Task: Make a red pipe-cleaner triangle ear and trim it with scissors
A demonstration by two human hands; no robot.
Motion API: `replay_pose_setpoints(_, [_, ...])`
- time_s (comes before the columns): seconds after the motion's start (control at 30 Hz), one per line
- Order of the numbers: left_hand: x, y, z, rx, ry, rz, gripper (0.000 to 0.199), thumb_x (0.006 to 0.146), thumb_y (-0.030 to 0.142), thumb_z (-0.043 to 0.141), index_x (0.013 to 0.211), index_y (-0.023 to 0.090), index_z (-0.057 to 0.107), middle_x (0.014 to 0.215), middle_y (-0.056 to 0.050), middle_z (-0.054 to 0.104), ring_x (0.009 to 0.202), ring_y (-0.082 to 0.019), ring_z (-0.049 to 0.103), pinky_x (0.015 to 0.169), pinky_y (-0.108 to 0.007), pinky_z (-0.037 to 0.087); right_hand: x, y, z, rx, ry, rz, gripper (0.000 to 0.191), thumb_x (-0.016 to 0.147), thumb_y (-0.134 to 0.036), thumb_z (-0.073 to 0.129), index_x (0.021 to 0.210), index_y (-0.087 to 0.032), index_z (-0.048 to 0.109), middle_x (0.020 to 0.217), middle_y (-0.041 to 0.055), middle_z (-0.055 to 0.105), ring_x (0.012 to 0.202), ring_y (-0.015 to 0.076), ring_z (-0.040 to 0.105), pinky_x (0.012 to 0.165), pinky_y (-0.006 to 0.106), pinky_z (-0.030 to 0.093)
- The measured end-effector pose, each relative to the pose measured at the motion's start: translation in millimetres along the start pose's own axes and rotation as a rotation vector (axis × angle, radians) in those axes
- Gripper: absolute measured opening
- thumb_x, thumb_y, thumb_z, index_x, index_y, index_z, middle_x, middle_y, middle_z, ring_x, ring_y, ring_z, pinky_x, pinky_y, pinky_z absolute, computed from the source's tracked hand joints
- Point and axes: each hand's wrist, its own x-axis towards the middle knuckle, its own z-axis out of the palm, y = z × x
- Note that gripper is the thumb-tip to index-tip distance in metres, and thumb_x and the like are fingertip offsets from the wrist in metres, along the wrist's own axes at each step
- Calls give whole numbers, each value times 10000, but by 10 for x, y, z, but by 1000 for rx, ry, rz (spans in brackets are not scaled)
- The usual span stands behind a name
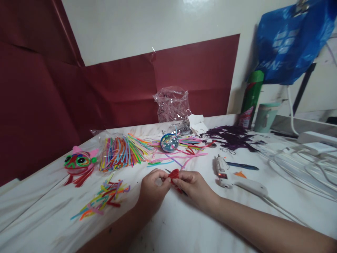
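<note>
Between my two hands is a small red fuzzy piece [174, 173], which looks like folded pipe cleaner. The left hand [154, 186] pinches its left side with thumb and forefinger. From the other side my right hand [196, 186] grips it, fingers closed. A thin pointed metal tip [167, 171] shows beside the red piece, and something dark shows under the right fingers; the tool's kind is mostly hidden. Just beyond the hands lie loose pink pipe cleaners [193, 157] and a clear round ball with coloured spots [170, 143].
A bundle of colourful pipe cleaners [126, 153], cut pieces [105, 198] and a decorated face figure [79, 163] are at left. On the right are a glue gun [223, 172] with a cord, a dark blue tool [243, 166], purple strands [231, 137], a green cup [266, 117] and white cables [300, 168].
</note>
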Motion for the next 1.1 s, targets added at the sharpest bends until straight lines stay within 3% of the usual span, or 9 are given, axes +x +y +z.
replay_pose_setpoints(0.27, [-7, -18, -20, -30, -13, 94, 111, 674, 144, 528, 567, 170, 548, 599, 3, 571, 619, -133, 544, 613, -231, 429, 4, 13, -25, 49, -51, 74, 366, 697, -466, 604, 573, -134, 516, 520, -46, 386, 510, 70, 300, 488, 224, 211])
replay_pose_setpoints(0.63, [-36, -77, -19, -146, -115, -20, 64, 669, 140, 506, 613, 171, 504, 635, 7, 534, 643, -135, 507, 634, -238, 407, -8, -46, -7, 117, -33, 79, 325, 660, -418, 657, 558, -127, 553, 524, -43, 439, 513, 66, 333, 494, 223, 218])
replay_pose_setpoints(0.8, [52, -79, -61, -303, -213, -161, 143, 730, 271, 521, 656, 158, 569, 632, -2, 582, 635, -139, 515, 629, -238, 400, 22, -40, -29, 230, 38, 162, 351, 617, -467, 673, 589, -139, 551, 510, -30, 516, 436, 54, 327, 458, 217, 211])
replay_pose_setpoints(0.97, [103, -155, -70, -325, -63, -210, 264, 761, 355, 476, 634, 154, 590, 618, -3, 575, 634, -139, 501, 633, -239, 388, 43, -1, -55, 241, 61, 174, 357, 639, -469, 659, 580, -141, 531, 518, -13, 550, 432, 58, 347, 451, 214, 212])
replay_pose_setpoints(1.1, [81, -164, -23, -349, -195, -309, 173, 665, 315, 604, 622, 147, 592, 589, -3, 594, 580, -133, 515, 587, -237, 394, 42, 57, -57, 208, 35, 165, 348, 658, -455, 657, 581, -132, 550, 493, -24, 531, 424, 53, 334, 450, 213, 210])
